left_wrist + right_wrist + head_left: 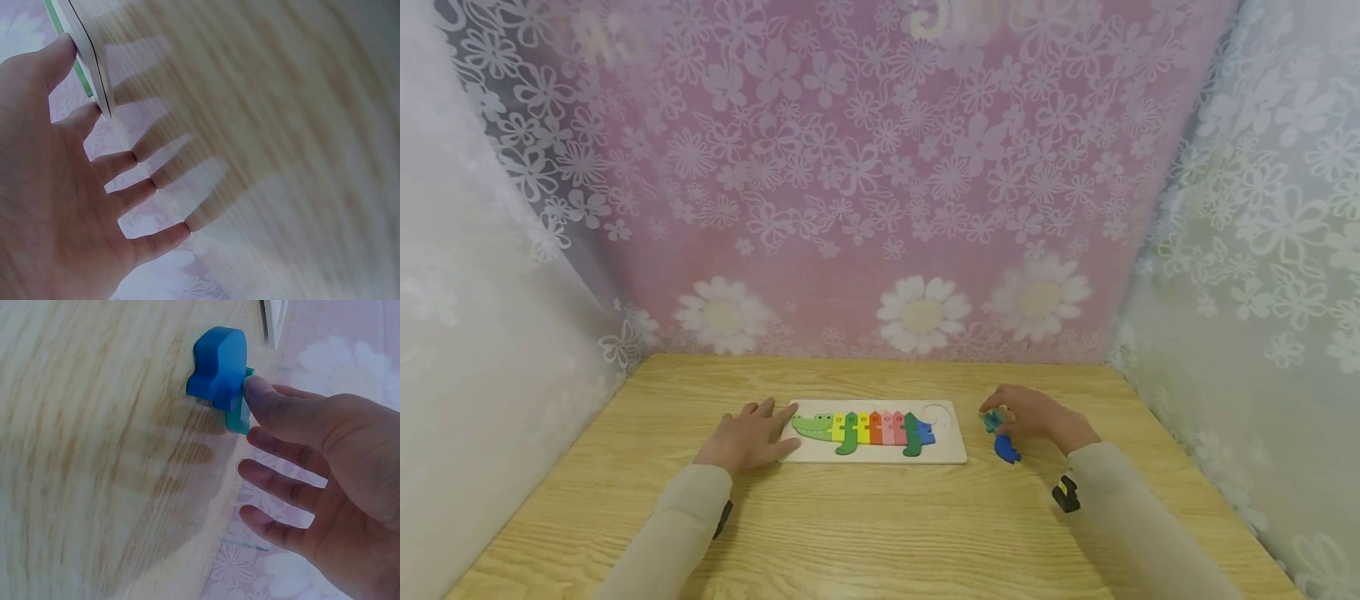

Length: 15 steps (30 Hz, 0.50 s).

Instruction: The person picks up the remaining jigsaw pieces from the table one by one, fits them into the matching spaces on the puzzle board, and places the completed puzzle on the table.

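A crocodile puzzle board (872, 454), pale with colourful pieces set in it, lies flat on the table. My left hand (747, 437) rests at its left end with fingers spread, thumb and index finger on the board's edge; the left wrist view shows the other fingertips on the table. To the right of the board, my right hand (1033, 412) pinches a teal puzzle piece (994, 420) between thumb and index finger. Beside that piece, a blue puzzle piece (220, 362) lies on the table and partly covers the teal one in the right wrist view.
The wood-grain table (880, 533) is bounded by a pink flowered cloth (850, 208) at the back and pale cloth on both sides. In the board's right end, a curled tail outline (942, 412) shows beside the blue piece.
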Available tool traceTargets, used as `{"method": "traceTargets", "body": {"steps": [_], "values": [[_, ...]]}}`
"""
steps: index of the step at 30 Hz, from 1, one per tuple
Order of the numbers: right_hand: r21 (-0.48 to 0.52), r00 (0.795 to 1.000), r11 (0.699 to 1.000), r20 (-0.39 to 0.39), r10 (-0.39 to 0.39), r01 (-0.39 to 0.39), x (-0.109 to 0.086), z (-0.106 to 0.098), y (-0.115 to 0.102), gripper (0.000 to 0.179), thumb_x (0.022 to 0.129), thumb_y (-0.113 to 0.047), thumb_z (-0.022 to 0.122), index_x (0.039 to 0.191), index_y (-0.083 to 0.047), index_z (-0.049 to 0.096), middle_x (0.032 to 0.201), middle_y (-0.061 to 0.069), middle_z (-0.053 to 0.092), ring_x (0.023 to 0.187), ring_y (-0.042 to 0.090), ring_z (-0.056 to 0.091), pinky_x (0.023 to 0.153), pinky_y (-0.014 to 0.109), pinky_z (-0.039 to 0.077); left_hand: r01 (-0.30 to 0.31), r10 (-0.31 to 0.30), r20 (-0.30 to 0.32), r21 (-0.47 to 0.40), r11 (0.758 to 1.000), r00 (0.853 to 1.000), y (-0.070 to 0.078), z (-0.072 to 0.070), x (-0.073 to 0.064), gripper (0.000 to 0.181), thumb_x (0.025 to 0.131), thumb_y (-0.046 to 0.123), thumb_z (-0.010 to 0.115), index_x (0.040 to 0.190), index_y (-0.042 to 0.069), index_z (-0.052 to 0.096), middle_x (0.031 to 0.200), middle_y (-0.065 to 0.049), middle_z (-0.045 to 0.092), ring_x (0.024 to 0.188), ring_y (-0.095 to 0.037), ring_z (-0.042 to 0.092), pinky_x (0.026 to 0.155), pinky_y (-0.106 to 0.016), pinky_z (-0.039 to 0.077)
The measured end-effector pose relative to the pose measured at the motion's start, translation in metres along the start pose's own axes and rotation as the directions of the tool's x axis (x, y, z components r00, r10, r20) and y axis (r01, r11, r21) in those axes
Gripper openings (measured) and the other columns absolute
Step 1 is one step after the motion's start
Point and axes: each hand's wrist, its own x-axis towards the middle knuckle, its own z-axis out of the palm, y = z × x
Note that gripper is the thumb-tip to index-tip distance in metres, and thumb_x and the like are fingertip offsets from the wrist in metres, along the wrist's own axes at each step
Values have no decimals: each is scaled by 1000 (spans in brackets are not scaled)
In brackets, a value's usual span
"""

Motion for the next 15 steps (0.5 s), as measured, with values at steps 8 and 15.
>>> {"method": "traceTargets", "body": {"steps": [8, 15], "values": [[77, 1000, 997, 25, 10, -12, 1, 3, 3, 32, 90, -21, 81, 118, -7, 76, 113, 12, 70, 99, 31, 66, 83, 40, 56, 3, -3, 4, 9, 1000, 1000, 0, 1, 0, 77, 102, 68, 44, 164, 26, 31, 168, -22, 31, 151, -53, 32, 111, -84, 24], [71, 1000, 997, 25, 12, -14, 2, 3, 4, 26, 91, -18, 79, 114, -4, 77, 106, 11, 69, 92, 25, 64, 78, 37, 55, 7, -7, -7, 12, 1000, 1000, -2, 2, 1, 76, 101, 69, 45, 164, 27, 33, 167, -21, 32, 151, -51, 34, 111, -84, 26]]}}
